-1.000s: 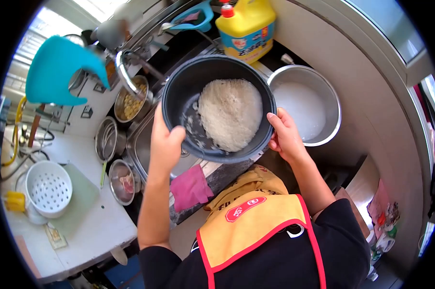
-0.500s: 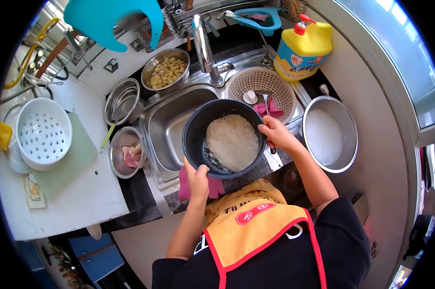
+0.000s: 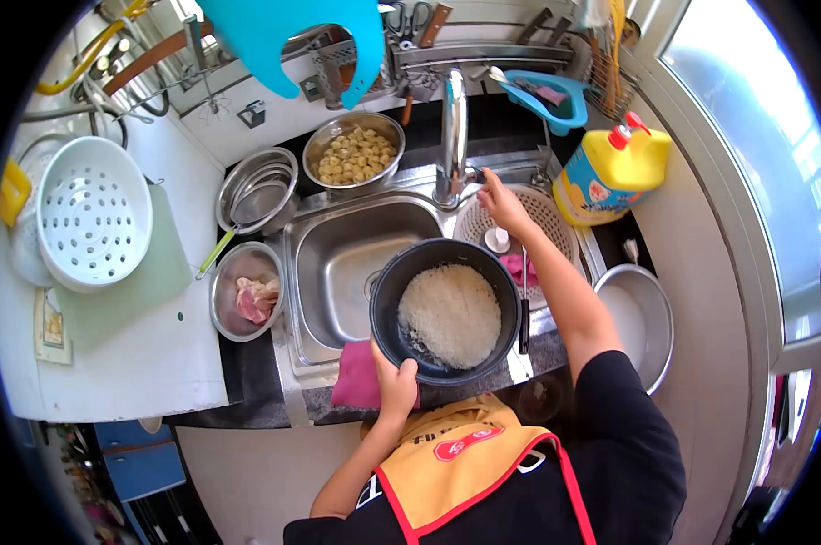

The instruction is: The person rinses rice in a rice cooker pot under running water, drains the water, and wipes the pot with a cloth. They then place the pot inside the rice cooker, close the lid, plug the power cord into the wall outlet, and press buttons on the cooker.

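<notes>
A dark cooking pot with wet white rice at its bottom is held over the front right edge of the sink. My left hand grips the pot's near left rim, thumb on the outside and fingers partly hidden. Beyond the pot, my right hand is at the handle of the chrome faucet, fingers curled at the lever. No water stream shows under the spout. Below my right forearm sits a beige strainer basket with a pink cloth in it.
Left of the sink are a bowl of raw meat, nested strainers and a white colander. A bowl of pale yellow pieces stands behind it. On the right are a yellow detergent jug and a metal pot of cloudy liquid.
My right hand has let go of the pot's right rim and moved up to the faucet handle. The left hand still holds the pot. The camera view has shifted.
</notes>
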Motion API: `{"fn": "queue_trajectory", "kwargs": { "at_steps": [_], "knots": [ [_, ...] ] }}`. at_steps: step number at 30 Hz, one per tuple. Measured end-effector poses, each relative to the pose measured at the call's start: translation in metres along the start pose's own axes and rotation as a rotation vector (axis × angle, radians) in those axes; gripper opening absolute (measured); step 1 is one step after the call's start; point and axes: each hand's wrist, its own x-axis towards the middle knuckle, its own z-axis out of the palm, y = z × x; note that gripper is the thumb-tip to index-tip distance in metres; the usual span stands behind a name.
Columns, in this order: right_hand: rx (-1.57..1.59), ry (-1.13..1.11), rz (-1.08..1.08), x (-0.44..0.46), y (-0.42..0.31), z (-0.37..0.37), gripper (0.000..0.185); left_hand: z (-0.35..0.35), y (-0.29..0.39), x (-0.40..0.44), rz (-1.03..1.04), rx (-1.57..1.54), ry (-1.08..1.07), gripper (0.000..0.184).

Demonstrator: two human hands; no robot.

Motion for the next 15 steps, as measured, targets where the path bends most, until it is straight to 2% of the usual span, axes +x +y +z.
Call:
{"fn": "queue_trajectory", "kwargs": {
  "at_steps": [1, 3, 5, 8, 10, 13, 15],
  "knots": [
    [-0.009, -0.029, 0.181, 0.015, 0.009, 0.004, 0.034, 0.000, -0.002, 0.002, -0.002, 0.000, -0.004, 0.070],
    [0.040, -0.033, 0.239, 0.036, 0.004, 0.000, 0.029, -0.002, -0.004, 0.002, -0.021, 0.006, -0.011, 0.070],
    [-0.049, 0.004, 0.267, 0.061, 0.005, 0.001, 0.026, -0.001, -0.001, 0.001, -0.034, -0.008, 0.002, 0.071],
    [-0.043, -0.062, 0.310, 0.087, 0.001, -0.001, 0.028, 0.001, 0.002, 0.000, -0.019, -0.004, 0.013, 0.071],
    [-0.174, -0.072, 0.428, 0.099, -0.002, 0.002, 0.031, 0.003, 0.004, 0.000, -0.027, -0.015, 0.013, 0.072],
    [-0.218, -0.033, 0.444, 0.108, 0.025, 0.011, 0.034, 0.002, 0.006, -0.003, -0.040, -0.027, 0.000, 0.072],
    [-0.098, -0.077, 0.527, 0.103, 0.037, 0.009, 0.037, 0.003, 0.007, -0.003, -0.027, 0.005, 0.001, 0.072]
  ]
}}
